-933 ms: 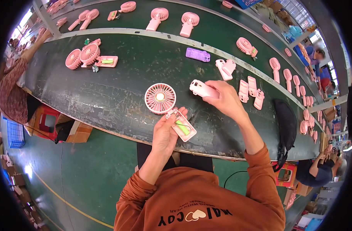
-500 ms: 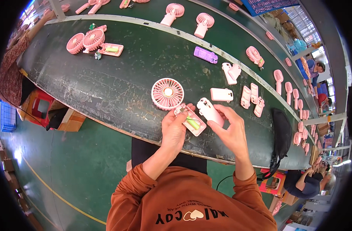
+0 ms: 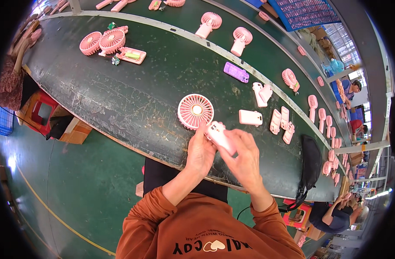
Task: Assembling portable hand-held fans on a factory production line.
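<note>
A pink handheld fan with a round slatted head is in front of me at the table edge. My left hand is closed around its handle from the left. Over that handle lies a smooth pink handle cover, gripped by my right hand between thumb and fingers. The cover hides the handle's inside, and how closely the two halves meet cannot be seen. A loose pink cover rests just beyond my right hand, with several more covers to its right.
Farther off lie two overlapping pale covers and a purple shell piece. Opened fans with exposed green boards are at the upper left. A black bag sits at the right edge. Behind a metal rail, pink fans line a belt.
My right hand has brought the pink cover left onto the fan handle, covering the green battery and wires that showed before. The view has shifted slightly.
</note>
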`<state>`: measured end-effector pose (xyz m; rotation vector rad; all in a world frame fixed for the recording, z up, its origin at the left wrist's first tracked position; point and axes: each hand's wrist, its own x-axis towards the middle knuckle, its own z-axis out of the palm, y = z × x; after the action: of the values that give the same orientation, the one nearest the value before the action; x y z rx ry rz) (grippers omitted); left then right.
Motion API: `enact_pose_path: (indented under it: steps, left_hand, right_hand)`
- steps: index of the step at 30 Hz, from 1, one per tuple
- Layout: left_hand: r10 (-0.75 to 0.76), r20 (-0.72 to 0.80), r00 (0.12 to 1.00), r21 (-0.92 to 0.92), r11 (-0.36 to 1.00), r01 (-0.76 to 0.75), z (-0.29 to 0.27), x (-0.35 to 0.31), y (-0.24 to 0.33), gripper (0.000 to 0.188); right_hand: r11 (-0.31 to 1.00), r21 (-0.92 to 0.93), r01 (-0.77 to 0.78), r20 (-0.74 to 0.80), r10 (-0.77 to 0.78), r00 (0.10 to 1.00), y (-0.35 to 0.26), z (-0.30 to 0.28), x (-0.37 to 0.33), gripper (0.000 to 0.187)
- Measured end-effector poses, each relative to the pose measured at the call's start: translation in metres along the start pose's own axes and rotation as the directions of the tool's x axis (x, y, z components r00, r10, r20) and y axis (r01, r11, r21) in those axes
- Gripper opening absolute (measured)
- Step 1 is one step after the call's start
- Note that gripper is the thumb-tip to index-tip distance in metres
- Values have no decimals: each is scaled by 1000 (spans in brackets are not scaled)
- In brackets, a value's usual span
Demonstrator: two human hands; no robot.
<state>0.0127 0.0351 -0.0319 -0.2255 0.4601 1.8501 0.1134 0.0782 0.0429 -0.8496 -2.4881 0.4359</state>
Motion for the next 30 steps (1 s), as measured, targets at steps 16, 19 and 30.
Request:
enact_pose_path:
  steps: [16,19,30]
  left_hand:
    - [114,138,984,260,954,-147,-2,-11,-13,33]
    - [14,270,963,311,945,-101,13,-32,0,37]
    - [-106,327,939,634,761,-135,12,-46,19,46]
  right_hand:
    - [1000,-7,-29,17,29,999,13,-2,-16,43]
    - [654,406,-639,594,342,728,34,-18,-25,23]
    - [626,562,-541,564,188,804,16,-25,-35,24]
